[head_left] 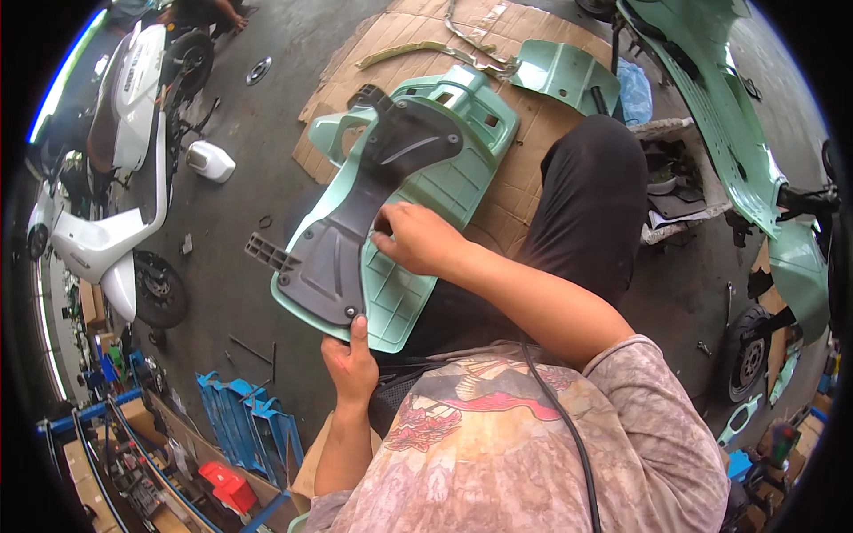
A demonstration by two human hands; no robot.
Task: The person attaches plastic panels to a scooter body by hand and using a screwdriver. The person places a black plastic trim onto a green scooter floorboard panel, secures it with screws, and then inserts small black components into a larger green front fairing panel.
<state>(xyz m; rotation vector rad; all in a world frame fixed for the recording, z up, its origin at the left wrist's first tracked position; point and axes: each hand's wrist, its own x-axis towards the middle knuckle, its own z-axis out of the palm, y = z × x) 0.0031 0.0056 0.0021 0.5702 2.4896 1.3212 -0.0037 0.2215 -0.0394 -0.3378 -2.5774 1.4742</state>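
Mint-green moulded panel [449,191]: one, centre of the frame, tilted, its lower end at the seated person's lap and its far end over the cardboard sheet [409,27]. Ribbed on the face I can see from here.

Black plastic plate [342,235]: one, lying along the green panel's left side, waisted in the middle, with round fasteners near its corners. A slotted black bracket [271,252] juts out at its lower left.

Left hand [349,364]: closed on the panel's lower edge, thumb on top beside the plate's bottom fastener.

Right hand [416,238]: fingers curled at the plate's right edge, over the ribbed face; whether they grip anything I cannot tell.

Upper centre, on the cardboard: curved green piece [558,75] and yellowish strip [409,51].

Right: blue plastic bag [633,93]; pale rough-edged box [662,233] with dark parts inside; long green bodywork [711,133], upper right; wheel [749,355] below it.

Left: white scooter [124,98]; white casing [211,161] and round metal disc [259,70], on the floor.

Lower left: blue slatted piece [240,417]; red container [227,484].
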